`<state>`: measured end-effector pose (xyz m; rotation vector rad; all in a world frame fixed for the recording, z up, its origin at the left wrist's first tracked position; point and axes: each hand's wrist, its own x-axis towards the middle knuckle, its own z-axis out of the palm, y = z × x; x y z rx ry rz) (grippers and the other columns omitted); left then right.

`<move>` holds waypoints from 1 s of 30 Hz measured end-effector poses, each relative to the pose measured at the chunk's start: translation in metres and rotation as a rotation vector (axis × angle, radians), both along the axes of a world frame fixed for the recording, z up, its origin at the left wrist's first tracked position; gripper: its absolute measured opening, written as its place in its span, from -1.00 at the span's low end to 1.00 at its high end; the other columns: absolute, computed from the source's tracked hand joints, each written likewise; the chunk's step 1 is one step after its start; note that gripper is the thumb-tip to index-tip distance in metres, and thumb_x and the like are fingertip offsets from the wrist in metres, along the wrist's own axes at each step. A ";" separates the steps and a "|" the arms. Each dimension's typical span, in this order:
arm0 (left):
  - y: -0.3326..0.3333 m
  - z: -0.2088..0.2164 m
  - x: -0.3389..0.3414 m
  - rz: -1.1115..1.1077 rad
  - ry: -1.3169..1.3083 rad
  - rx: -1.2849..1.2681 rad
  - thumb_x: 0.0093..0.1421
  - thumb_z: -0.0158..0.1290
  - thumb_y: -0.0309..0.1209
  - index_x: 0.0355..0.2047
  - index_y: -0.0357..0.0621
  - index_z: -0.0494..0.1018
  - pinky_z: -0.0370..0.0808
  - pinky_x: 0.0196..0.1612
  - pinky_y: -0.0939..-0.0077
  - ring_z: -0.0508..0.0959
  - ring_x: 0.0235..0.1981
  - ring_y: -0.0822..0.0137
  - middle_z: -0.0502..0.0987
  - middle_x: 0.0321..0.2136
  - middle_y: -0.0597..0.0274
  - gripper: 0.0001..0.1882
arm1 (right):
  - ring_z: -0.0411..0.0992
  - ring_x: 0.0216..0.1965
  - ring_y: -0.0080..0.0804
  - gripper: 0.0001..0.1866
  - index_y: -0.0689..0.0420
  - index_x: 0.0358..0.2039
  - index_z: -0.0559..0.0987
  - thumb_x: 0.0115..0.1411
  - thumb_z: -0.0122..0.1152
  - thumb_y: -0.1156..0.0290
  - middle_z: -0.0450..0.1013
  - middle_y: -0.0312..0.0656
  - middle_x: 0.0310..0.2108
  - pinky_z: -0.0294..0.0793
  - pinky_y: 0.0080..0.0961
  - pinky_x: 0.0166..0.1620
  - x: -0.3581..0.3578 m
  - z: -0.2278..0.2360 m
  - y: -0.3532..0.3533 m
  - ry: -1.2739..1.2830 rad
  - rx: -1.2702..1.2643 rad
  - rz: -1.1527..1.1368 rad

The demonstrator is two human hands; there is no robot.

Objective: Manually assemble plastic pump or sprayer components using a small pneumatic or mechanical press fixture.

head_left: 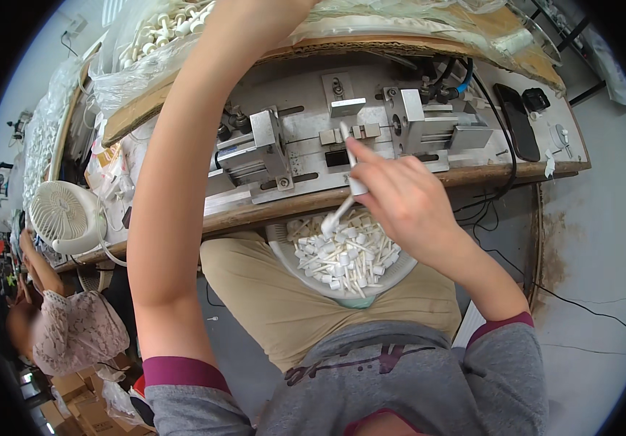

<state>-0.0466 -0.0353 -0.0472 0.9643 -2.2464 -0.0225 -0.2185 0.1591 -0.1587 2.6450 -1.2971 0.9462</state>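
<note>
My right hand (400, 196) is over the front edge of the metal jig, its fingers closed on a white plastic stem (344, 131) whose tip points at the small metal holder (349, 135). Below the fingers, a second white plastic piece with a rounded head (331, 222) slants down over the basket; whether it is held or falling I cannot tell. The white basket (311, 280) rests between my thighs, heaped with white capped stems (349, 254). My left arm stretches far forward, and my left hand (277, 11) is cut off at the top edge, fingers out of sight.
Two metal clamp blocks (266, 142) (436, 127) flank the holder. Behind the jig, cardboard and a plastic bag of white parts (171, 29) lie on the bench. A small fan (66, 216) is at left, a phone (516, 122) and cables at right. Another person (80, 330) sits at far left.
</note>
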 end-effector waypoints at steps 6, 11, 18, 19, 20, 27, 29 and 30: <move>-0.013 -0.010 -0.021 0.114 -0.055 0.316 0.17 0.17 -0.35 -0.06 -0.31 0.59 0.58 -0.14 0.22 0.67 -0.26 0.04 0.65 -0.35 -0.15 -0.63 | 0.58 -0.45 -0.39 -0.83 0.21 -0.38 0.45 -0.04 0.19 0.52 0.54 0.19 -0.02 0.50 -0.52 -0.39 0.011 0.005 -0.017 0.150 -0.051 -0.048; 0.044 0.004 -0.004 0.037 0.171 0.276 0.15 0.24 -0.37 -0.15 -0.28 0.63 0.56 -0.28 0.38 0.61 -0.41 0.22 0.61 -0.40 0.03 -0.70 | 0.58 -0.58 -0.30 -0.80 0.24 -0.40 0.45 -0.08 0.21 0.52 0.53 0.33 -0.10 0.52 -0.47 -0.53 0.020 0.018 -0.019 0.287 -0.006 -0.034; 0.121 -0.025 0.034 -0.068 0.265 0.146 0.03 0.32 -0.57 -0.11 -0.11 0.66 0.60 -0.13 0.46 0.62 -0.24 0.38 0.58 0.00 0.19 -0.64 | 0.61 -0.42 -0.23 -0.68 0.18 -0.27 0.49 0.04 0.37 0.29 0.56 -0.09 -0.46 0.58 -0.27 -0.38 0.002 0.046 -0.033 0.168 0.213 0.104; 0.130 -0.035 0.036 -0.071 0.226 0.111 0.02 0.32 -0.56 -0.11 -0.12 0.66 0.59 -0.10 0.44 0.63 -0.22 0.34 0.59 -0.01 0.17 -0.64 | 0.60 -0.42 -0.24 -0.63 0.18 -0.24 0.51 0.05 0.39 0.23 0.57 -0.11 -0.45 0.58 -0.27 -0.34 -0.004 0.054 -0.045 0.081 0.197 0.073; 0.136 -0.046 0.036 -0.074 0.187 0.077 0.01 0.33 -0.55 -0.12 -0.13 0.66 0.58 -0.08 0.43 0.63 -0.20 0.30 0.60 -0.01 0.15 -0.64 | 0.59 -0.42 -0.24 -0.58 0.18 -0.20 0.52 0.05 0.41 0.17 0.58 -0.12 -0.44 0.58 -0.26 -0.30 -0.010 0.063 -0.059 -0.008 0.182 0.043; 0.170 -0.095 0.022 -0.018 -0.040 0.088 0.00 0.29 -0.50 -0.21 -0.25 0.59 0.55 -0.32 0.38 0.62 -0.38 0.20 0.59 0.01 0.08 -0.71 | 0.55 -0.08 -0.05 -0.37 0.31 -0.03 0.54 0.12 0.38 0.01 0.58 0.08 -0.16 0.54 -0.27 0.00 0.017 0.112 -0.225 -0.045 -0.048 -0.166; 0.168 -0.102 0.013 0.000 -0.070 0.138 0.03 0.30 -0.45 -0.21 -0.20 0.60 0.55 -0.38 0.37 0.61 -0.48 0.16 0.57 0.07 0.15 -0.72 | 0.46 0.10 0.06 -0.18 0.30 0.07 0.51 0.04 0.38 -0.17 0.51 0.18 0.02 0.46 -0.20 0.14 0.032 0.120 -0.254 0.053 0.100 -0.218; 0.166 -0.103 0.013 0.012 -0.100 0.124 0.04 0.30 -0.44 -0.21 -0.19 0.60 0.55 -0.40 0.37 0.61 -0.51 0.15 0.57 0.07 0.17 -0.73 | 0.42 0.15 0.06 -0.11 0.29 0.11 0.49 -0.01 0.39 -0.22 0.46 0.20 0.08 0.44 -0.20 0.17 0.041 0.122 -0.269 0.063 0.217 -0.200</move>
